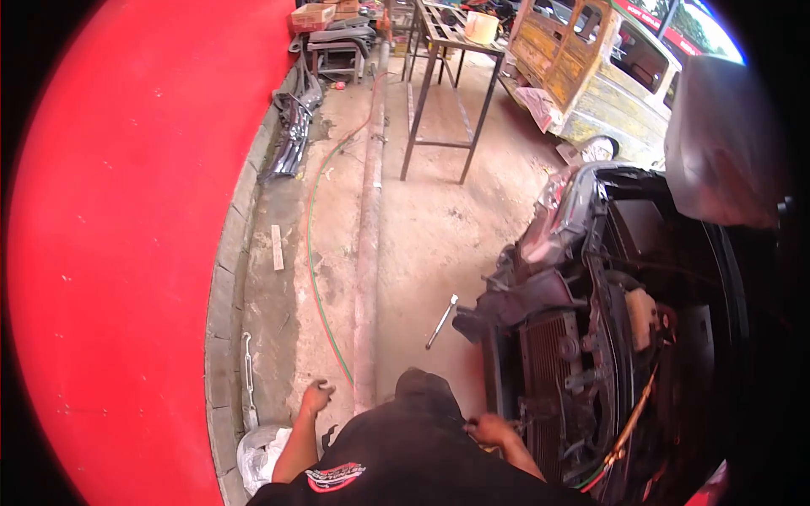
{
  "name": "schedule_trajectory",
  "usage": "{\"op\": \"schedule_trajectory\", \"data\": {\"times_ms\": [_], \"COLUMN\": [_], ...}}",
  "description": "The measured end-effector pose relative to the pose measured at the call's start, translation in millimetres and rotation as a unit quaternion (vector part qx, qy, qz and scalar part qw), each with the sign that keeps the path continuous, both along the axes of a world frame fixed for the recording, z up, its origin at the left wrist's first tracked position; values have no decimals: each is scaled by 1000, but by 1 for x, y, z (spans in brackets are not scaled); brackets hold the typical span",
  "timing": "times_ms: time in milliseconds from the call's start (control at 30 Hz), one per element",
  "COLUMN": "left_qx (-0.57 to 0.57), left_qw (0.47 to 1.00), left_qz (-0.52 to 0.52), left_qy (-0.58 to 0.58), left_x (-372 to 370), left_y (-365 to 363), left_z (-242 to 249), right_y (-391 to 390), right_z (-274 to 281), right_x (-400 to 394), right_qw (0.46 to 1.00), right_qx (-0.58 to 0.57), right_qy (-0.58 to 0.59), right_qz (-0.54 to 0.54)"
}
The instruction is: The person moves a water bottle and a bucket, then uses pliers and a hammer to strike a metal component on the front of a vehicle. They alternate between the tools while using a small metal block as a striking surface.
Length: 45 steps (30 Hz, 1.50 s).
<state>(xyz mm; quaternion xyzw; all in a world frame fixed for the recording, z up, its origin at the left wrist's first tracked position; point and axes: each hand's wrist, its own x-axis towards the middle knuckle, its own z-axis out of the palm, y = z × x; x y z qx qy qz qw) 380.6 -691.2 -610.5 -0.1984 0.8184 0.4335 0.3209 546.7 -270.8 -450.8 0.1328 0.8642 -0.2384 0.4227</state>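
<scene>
While the left hand (pixel 317 396) hangs half-open, apparently empty, near the floor pipe (pixel 369 253), the right hand (pixel 489 429) is curled beside the exposed car front (pixel 553 354); whether it grips anything cannot be determined. A long-handled tool (pixel 440 323) lies near that front, presumably for easy reach; the hose (pixel 311 244) runs left of the pipe, likely clear of footing.

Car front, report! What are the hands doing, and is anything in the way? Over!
Left hand: nothing visible in it. Right hand: near the stripped car front, grip unclear. Long metal tool on the floor ahead, maybe a trip hazard.
</scene>
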Motion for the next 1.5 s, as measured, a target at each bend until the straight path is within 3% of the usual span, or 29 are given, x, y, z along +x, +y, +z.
{"op": "schedule_trajectory", "data": {"times_ms": [67,133,267,333,467,533,600,733,800,933,967,1033,1133,1167,1233,1300,1367,1433,1500], "left_qx": [51,66,67,62,35,28,-53,-22,-52,-147,-145,-171,-98,-156,-165,-153,-184,-145,-97], "left_qw": [998,997,997,995,992,993,974,997,998,961,960,900,908,919,864,916,883,878,856], "left_qz": [36,34,-29,-54,-110,-112,-203,55,44,-174,-187,-373,-348,-325,-453,-368,-433,-446,-475], "left_qy": [-27,-25,35,63,60,37,88,46,12,-155,-151,-147,-211,-160,-144,-29,-7,97,179], "left_x": [-1,-22,-109,-165,-276,-333,-378,-443,-463,-489,-500,-522,-595,-619,-702,-755,-821,-875,-894], "left_y": [14,38,90,116,156,160,139,128,116,119,141,183,208,248,284,356,435,503,583], "left_z": [5,16,33,44,72,64,41,50,30,4,21,49,-33,-14,-84,-50,-32,-58,2], "right_y": [5,12,34,48,77,95,112,151,169,193,198,208,223,228,243,261,289,315,340], "right_z": [38,67,82,74,74,73,66,82,82,83,82,83,72,67,64,68,82,108,113], "right_x": [-72,-140,-239,-279,-354,-391,-416,-459,-469,-478,-481,-489,-510,-521,-553,-591,-633,-667,-688], "right_qw": [973,938,913,898,905,893,856,825,798,762,751,741,731,721,701,712,725,805,763], "right_qx": [-55,-114,-221,-323,-324,-342,-397,-400,-390,-359,-350,-336,-311,-306,-291,-273,-250,-207,-229], "right_qy": [194,304,306,243,201,211,201,224,249,287,296,304,313,310,301,283,265,307,300], "right_qz": [-109,-123,-152,-171,-191,-203,-262,-329,-387,-456,-475,-496,-520,-538,-577,-582,-585,-464,-525]}}
